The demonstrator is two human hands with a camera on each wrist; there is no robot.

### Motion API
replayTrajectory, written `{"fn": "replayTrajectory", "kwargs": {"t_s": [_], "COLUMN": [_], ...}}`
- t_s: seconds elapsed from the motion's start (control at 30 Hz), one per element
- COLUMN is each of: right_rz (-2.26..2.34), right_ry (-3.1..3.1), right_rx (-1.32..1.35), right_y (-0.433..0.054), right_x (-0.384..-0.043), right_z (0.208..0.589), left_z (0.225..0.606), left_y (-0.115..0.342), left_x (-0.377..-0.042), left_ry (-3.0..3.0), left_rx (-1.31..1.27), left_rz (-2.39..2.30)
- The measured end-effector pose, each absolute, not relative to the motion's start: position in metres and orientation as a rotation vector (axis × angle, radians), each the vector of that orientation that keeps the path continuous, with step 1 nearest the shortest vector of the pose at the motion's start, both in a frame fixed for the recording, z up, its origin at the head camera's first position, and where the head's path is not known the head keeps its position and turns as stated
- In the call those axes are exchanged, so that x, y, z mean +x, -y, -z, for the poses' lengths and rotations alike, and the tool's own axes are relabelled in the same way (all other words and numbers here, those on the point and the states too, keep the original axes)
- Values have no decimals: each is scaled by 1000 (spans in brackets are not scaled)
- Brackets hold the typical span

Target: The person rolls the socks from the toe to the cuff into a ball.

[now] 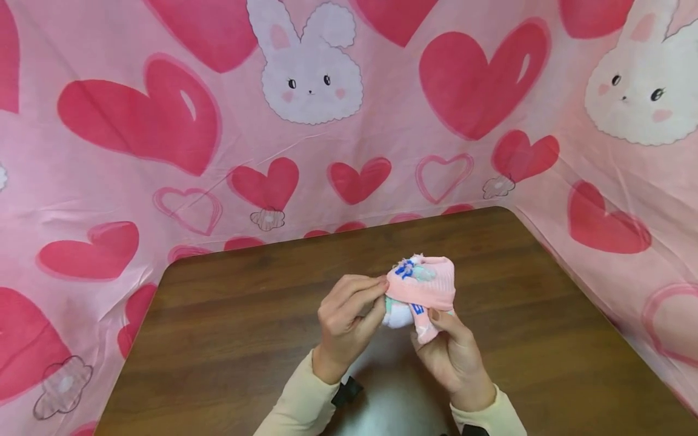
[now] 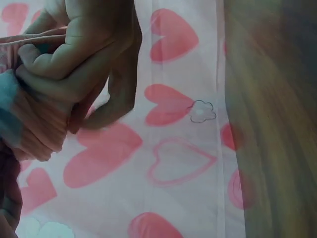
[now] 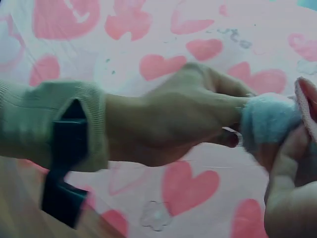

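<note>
Above the table, both hands hold a bundled pair of pink socks (image 1: pixel 431 290) with white, mint and blue patches. The ribbed cuff is turned over the top, and loose blue threads of its inner side show. My left hand (image 1: pixel 349 318) pinches the cuff's left edge between thumb and fingers. From below, my right hand (image 1: pixel 455 357) grips the bundle, its thumb pressed on the front beside a folded pink end. In the left wrist view the left hand (image 2: pixel 89 54) grips stretched pink fabric (image 2: pixel 42 119). A fuzzy pale part of the socks (image 3: pixel 271 119) shows in the right wrist view.
A brown wood-grain table (image 1: pixel 245 315) with rounded corners lies under the hands. Pink cloth (image 1: pixel 392 79) printed with hearts and rabbits hangs behind it and along both sides. A black strap (image 3: pixel 69 163) is on the left wrist over a cream sleeve.
</note>
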State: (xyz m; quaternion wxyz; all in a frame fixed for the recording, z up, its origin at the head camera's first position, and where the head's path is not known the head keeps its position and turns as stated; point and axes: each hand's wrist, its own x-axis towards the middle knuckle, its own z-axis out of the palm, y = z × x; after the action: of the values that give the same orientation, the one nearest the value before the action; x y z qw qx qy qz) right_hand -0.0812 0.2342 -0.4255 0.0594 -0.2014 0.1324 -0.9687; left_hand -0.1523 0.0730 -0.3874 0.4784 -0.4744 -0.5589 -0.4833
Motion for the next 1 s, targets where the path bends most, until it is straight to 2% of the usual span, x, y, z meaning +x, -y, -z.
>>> {"fn": "replayTrajectory", "kwargs": {"t_s": [0.2,0.47,0.73,1.0], "right_rz": [2872,2863,2754,2928], "right_ry": [-608,-787,-886,-759], "right_rx": [-657,-436,-375,-300], "right_y": [-219,-210,-216,-208], "right_x": [-77,-77,-75,-70], "right_z": [431,427,418,417], "left_z": [392,400,403,402], "left_y": [-72,-70,-65,-61], "left_x": [-147,-147,-147,-152], "left_ry": [1425,1432,1494,1534], "left_rx": [-1038,-970,-1039,-1283], "left_rz": [1197,1174,1169,1324]}}
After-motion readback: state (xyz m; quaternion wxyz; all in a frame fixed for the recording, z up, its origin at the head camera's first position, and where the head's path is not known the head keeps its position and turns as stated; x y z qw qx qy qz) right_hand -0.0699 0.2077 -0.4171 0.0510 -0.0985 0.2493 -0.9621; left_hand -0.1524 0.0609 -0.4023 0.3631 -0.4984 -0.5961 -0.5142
